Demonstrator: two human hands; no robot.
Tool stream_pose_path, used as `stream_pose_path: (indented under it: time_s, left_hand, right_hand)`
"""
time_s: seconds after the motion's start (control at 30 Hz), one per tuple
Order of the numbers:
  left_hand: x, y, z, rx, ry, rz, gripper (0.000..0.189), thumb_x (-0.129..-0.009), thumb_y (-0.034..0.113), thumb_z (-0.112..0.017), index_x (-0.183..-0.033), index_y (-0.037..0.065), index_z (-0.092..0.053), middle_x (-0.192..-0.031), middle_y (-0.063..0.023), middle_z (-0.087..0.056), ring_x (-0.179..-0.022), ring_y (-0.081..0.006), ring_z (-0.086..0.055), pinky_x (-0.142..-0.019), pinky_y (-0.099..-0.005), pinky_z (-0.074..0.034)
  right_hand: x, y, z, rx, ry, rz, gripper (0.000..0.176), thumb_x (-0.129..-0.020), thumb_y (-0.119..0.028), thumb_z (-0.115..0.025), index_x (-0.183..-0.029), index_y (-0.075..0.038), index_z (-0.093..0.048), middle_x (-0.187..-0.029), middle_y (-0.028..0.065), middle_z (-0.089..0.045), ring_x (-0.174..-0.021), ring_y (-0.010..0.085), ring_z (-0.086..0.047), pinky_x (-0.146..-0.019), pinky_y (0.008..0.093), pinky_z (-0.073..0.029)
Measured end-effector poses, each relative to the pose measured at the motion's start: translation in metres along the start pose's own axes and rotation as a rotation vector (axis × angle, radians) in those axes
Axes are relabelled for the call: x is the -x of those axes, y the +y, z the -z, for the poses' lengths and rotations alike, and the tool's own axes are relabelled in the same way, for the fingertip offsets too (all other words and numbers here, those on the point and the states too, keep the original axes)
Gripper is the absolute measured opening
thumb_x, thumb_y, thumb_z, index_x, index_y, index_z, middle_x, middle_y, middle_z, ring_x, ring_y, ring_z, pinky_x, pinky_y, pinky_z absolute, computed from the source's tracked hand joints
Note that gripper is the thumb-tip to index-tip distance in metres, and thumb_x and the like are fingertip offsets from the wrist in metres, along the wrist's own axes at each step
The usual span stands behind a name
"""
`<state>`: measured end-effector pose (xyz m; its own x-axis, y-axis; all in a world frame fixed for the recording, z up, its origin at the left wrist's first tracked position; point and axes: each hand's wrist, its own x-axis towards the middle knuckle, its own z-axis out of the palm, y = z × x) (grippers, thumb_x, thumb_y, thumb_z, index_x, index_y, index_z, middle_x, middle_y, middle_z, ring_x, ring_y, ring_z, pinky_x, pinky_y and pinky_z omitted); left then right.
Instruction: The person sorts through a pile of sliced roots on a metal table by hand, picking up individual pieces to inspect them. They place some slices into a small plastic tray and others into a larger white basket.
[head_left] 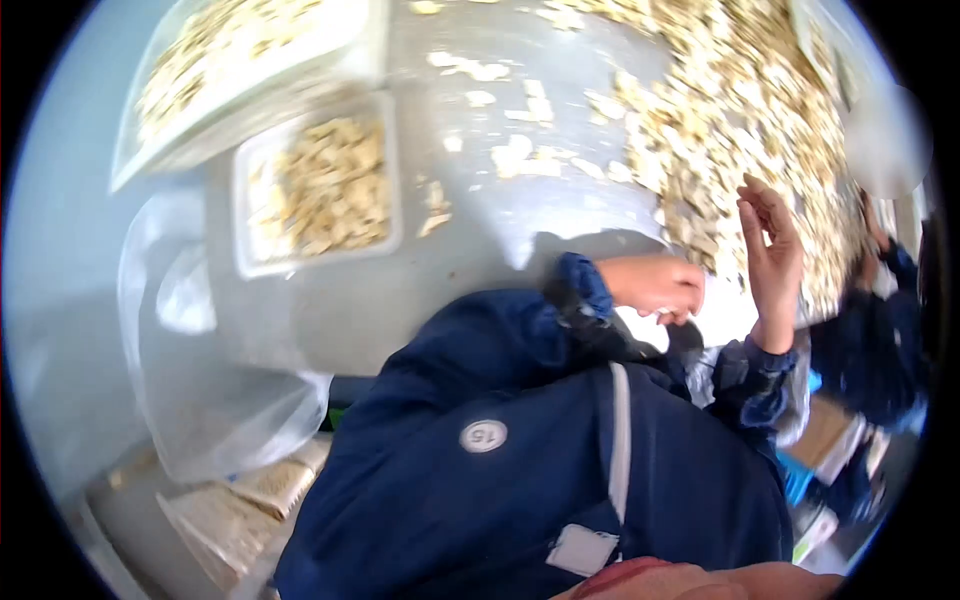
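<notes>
My left hand (655, 285) is closed, fingers curled downward over the near edge of the metal table (440, 290). A small whitish bit shows at its fingertips; I cannot tell what it is. To its right, my right hand (772, 260) is raised with thumb and fingers apart, nothing visible between them. Behind and beside that hand spreads a large heap of pale beige dried slices (735, 120). Some loose slices (525, 155) lie scattered on the tabletop left of the heap.
A white square tub (393, 215) of slices stands on the left. Behind it is a larger pale bin (375, 50), also holding slices. A clear plastic bag (190, 390) hangs at the table's left side, with filled bags (235, 515) below. At far right is another person (875, 350).
</notes>
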<state>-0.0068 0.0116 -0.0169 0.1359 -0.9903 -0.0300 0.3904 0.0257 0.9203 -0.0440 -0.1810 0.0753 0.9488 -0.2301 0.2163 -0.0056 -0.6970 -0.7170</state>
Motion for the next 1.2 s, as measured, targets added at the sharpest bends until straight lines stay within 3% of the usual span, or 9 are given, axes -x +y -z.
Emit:
stream_pose_path:
  time_s: [0.07,0.2,0.3,0.47,0.63,0.73,0.77,1.0,1.2]
  left_hand:
    - [-0.007,-0.014,0.002,-0.005,0.019,-0.077,0.023,-0.109,0.024,-0.055,-0.109,0.003,-0.063,-0.084,-0.0038,-0.064,-0.067,-0.0087,-0.056,-0.053,-0.0237,-0.042]
    - [0.005,0.018,-0.005,0.064,0.033,0.14,0.025,-0.113,0.025,-0.049,-0.111,0.003,-0.061,-0.082,-0.0016,-0.059,-0.066,-0.0073,-0.053,-0.053,-0.0224,-0.038]
    - [0.003,0.025,-0.007,0.077,0.014,0.234,0.024,-0.113,0.025,-0.048,-0.111,0.004,-0.06,-0.085,-0.0009,-0.06,-0.067,-0.0055,-0.053,-0.052,-0.0209,-0.036]
    - [0.004,0.026,-0.008,0.075,0.033,0.252,0.024,-0.113,0.025,-0.047,-0.111,0.005,-0.06,-0.088,-0.0006,-0.06,-0.068,-0.0051,-0.054,-0.052,-0.0203,-0.037]
    - [0.005,0.027,-0.009,0.14,0.062,0.242,0.023,-0.114,0.024,-0.047,-0.111,0.005,-0.06,-0.089,-0.0025,-0.06,-0.067,-0.0066,-0.055,-0.05,-0.0201,-0.036]
    - [0.004,0.028,-0.009,0.222,0.108,0.216,0.023,-0.114,0.022,-0.046,-0.112,0.004,-0.059,-0.09,-0.0043,-0.06,-0.067,-0.0074,-0.054,-0.047,-0.0194,-0.034]
    - [0.004,0.028,-0.009,0.258,0.129,0.204,0.023,-0.114,0.022,-0.046,-0.112,0.004,-0.059,-0.09,-0.005,-0.06,-0.066,-0.0077,-0.054,-0.046,-0.019,-0.034]
    - [0.006,0.026,-0.006,0.376,0.258,0.155,0.023,-0.114,0.024,-0.047,-0.115,0.005,-0.06,-0.091,-0.0052,-0.058,-0.065,-0.007,-0.052,-0.044,-0.0172,-0.031]
    - [-0.001,0.025,-0.014,0.25,0.436,0.077,0.022,-0.114,0.025,-0.049,-0.113,0.006,-0.06,-0.091,-0.0038,-0.058,-0.065,-0.0068,-0.052,-0.045,-0.0171,-0.031]
  right_hand:
    - [0.03,0.038,0.029,0.172,0.055,-0.137,0.025,-0.101,-0.007,-0.069,-0.126,-0.005,-0.074,-0.115,0.0103,-0.078,-0.097,0.0154,-0.071,-0.085,0.0301,-0.056]
    - [0.071,0.031,0.041,0.312,0.055,-0.279,0.02,-0.096,-0.011,-0.073,-0.115,-0.006,-0.077,-0.101,0.0122,-0.075,-0.086,0.0213,-0.071,-0.078,0.0323,-0.055]
    - [0.072,0.036,0.029,0.223,0.016,-0.208,0.019,-0.093,-0.012,-0.075,-0.112,-0.008,-0.079,-0.102,0.013,-0.074,-0.089,0.028,-0.07,-0.079,0.0365,-0.056]
    - [0.052,0.032,-0.01,0.365,-0.026,0.175,0.022,-0.086,-0.013,-0.077,-0.107,-0.012,-0.078,-0.106,0.0079,-0.071,-0.101,0.0307,-0.066,-0.088,0.0417,-0.055]
    - [0.05,0.042,-0.003,0.305,0.055,-0.017,0.02,-0.095,-0.017,-0.07,-0.112,-0.007,-0.076,-0.099,0.0128,-0.073,-0.089,0.0335,-0.07,-0.08,0.0408,-0.057]
    - [0.054,0.037,0.008,0.091,-0.003,-0.344,0.021,-0.1,-0.019,-0.067,-0.116,-0.006,-0.075,-0.098,0.0149,-0.073,-0.085,0.0281,-0.073,-0.079,0.036,-0.058]
    - [0.057,0.045,0.009,0.023,-0.024,-0.371,0.026,-0.106,-0.022,-0.062,-0.121,-0.003,-0.072,-0.095,0.0119,-0.075,-0.084,0.0197,-0.073,-0.077,0.0311,-0.056]
    - [0.052,0.037,0.003,-0.659,-0.065,-0.584,0.027,-0.11,-0.022,-0.058,-0.124,0.0,-0.065,-0.098,0.002,-0.07,-0.09,0.0092,-0.07,-0.079,0.0245,-0.056]
    - [0.062,0.029,-0.007,-0.25,-0.105,-0.259,0.013,-0.098,-0.008,-0.062,-0.106,-0.004,-0.071,-0.088,0.0059,-0.07,-0.076,0.0141,-0.066,-0.072,0.0307,-0.053]
